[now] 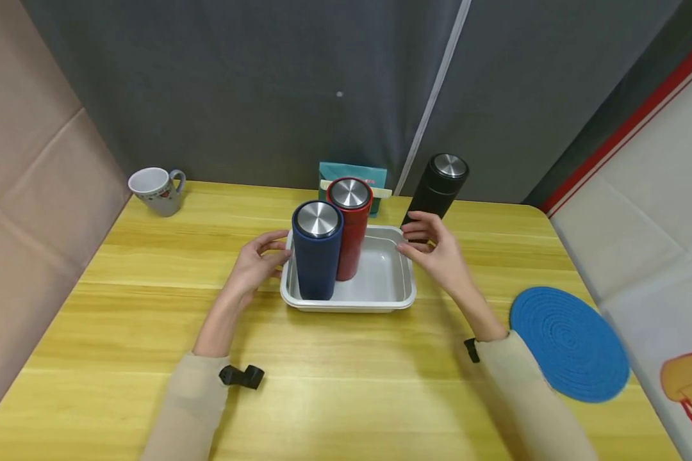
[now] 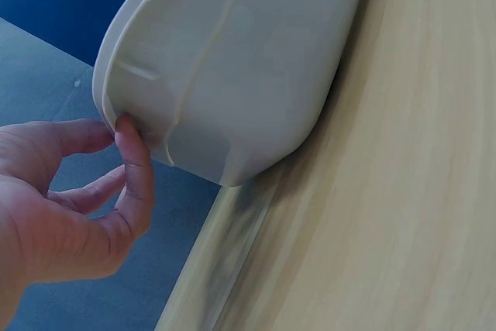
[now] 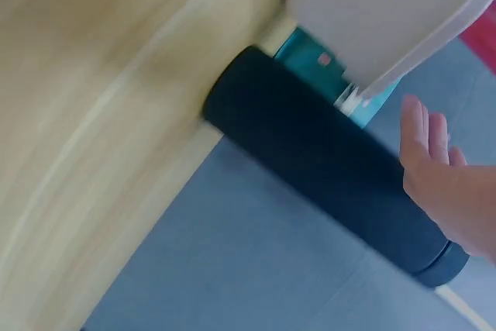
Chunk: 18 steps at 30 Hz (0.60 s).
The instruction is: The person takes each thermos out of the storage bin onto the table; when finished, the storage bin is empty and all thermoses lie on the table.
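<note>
Beige sleeves fill the bottom of the head view, both forearms reaching up toward mid-frame. Left hand (image 1: 257, 261) sits at the left rim of the white tray (image 1: 375, 301); the left wrist view shows its fingers (image 2: 133, 162) relaxed, one tip just touching under the tray's lip, nothing gripped. Right hand (image 1: 435, 251) comes in at the tray's right edge, fingers (image 3: 425, 136) straight and loose, just in front of the black flask (image 1: 438, 189), not closed round it.

Dead centre of the frame, that tray carries the blue flask (image 1: 317, 256) and the red flask (image 1: 350, 225), both upright at its left side and pressed together. The black one stands outside it, upper right of centre.

Looks like the bracketing step: both hands framing the tray. A lift would call for fingers tucked under both rims and a level rise, since those tall flasks could tip. Whether the right hand actually touches the rim, I can't tell.
</note>
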Each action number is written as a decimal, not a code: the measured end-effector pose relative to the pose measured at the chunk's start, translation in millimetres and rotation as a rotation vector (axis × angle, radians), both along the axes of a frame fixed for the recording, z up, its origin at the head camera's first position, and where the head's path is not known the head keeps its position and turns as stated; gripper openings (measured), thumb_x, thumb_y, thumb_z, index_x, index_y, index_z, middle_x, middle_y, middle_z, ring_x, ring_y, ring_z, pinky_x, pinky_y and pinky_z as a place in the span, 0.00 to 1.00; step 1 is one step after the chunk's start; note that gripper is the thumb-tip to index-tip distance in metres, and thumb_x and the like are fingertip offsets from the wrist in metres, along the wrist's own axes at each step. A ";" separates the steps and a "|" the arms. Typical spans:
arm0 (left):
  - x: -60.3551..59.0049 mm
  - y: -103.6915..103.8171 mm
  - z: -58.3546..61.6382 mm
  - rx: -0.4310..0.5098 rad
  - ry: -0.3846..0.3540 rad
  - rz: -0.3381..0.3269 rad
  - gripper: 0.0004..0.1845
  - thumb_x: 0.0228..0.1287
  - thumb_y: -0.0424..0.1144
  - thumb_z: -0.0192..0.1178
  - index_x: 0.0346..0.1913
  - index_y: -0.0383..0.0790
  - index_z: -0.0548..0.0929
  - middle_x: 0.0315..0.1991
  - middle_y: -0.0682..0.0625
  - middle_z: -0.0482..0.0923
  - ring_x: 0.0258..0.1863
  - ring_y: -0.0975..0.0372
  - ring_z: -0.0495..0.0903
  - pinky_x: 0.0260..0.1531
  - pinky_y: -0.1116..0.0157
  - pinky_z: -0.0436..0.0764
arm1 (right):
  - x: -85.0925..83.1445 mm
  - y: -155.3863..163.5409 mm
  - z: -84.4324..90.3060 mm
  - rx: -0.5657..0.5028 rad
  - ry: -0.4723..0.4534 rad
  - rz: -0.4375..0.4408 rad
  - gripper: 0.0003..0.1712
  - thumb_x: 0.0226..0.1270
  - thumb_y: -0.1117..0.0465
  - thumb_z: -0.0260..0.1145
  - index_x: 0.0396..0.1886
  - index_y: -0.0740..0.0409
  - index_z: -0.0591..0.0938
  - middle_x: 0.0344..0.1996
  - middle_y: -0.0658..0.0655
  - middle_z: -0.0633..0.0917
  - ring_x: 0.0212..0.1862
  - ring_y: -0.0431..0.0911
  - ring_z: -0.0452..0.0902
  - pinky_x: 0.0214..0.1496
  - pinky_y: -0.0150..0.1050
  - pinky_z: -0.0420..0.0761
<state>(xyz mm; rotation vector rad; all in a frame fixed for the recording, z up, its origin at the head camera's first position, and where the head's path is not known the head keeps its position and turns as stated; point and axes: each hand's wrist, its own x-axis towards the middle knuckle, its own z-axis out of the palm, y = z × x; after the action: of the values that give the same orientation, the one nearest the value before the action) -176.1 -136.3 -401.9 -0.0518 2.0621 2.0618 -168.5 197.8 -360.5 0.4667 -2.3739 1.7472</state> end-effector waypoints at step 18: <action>-1.1 0.7 0.4 -0.004 -0.008 0.002 0.25 0.67 0.30 0.58 0.66 0.38 0.70 0.51 0.41 0.70 0.31 0.63 0.80 0.30 0.65 0.84 | -16.0 -68.1 -4.2 0.050 -0.097 0.194 0.44 0.55 0.68 0.74 0.69 0.58 0.61 0.60 0.59 0.72 0.61 0.51 0.69 0.60 0.45 0.76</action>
<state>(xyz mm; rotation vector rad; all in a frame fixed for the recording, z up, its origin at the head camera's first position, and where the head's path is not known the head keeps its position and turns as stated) -177.2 -135.6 -401.5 -0.0636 2.0628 2.0549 -184.5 129.7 -364.7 0.6534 -2.5199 1.8321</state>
